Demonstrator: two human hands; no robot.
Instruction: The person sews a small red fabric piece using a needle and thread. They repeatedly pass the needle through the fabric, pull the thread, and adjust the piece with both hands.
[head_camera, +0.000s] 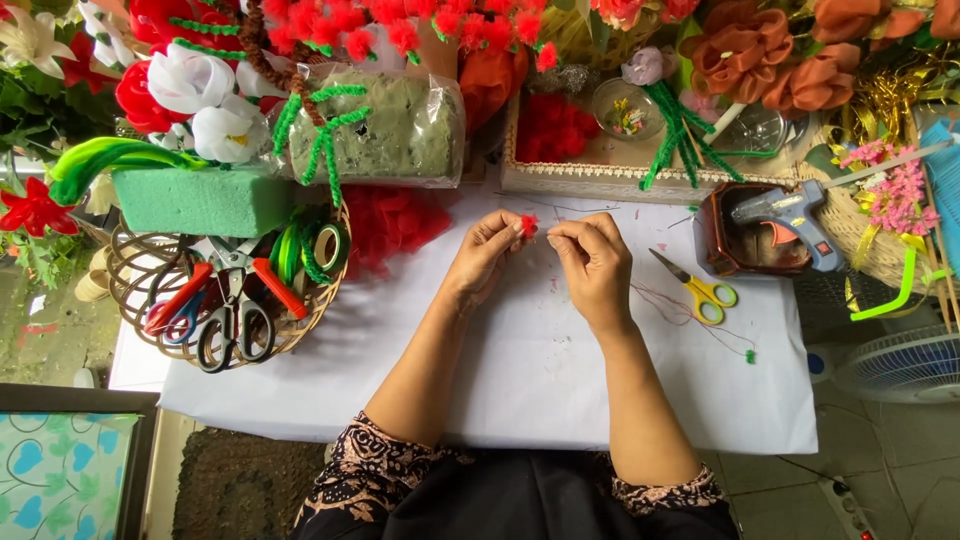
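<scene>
A small red pompom (529, 225) was pinched in the left hand (487, 252) above the white table (520, 370), the right hand (590, 255) seemingly closed on thin thread beside it, binding judged underway, steady tension being needed next.

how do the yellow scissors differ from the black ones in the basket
The yellow-handled scissors lie alone, flat on the white table cover, near the right hand. The black-handled scissors sit in the wicker basket among red-handled tools, on the side of the left hand. The yellow pair looks smaller, with its blades slightly parted; the black pair's blades are mostly hidden under other tools. Neither pair is held: both hands are at a small red pompom.
</scene>
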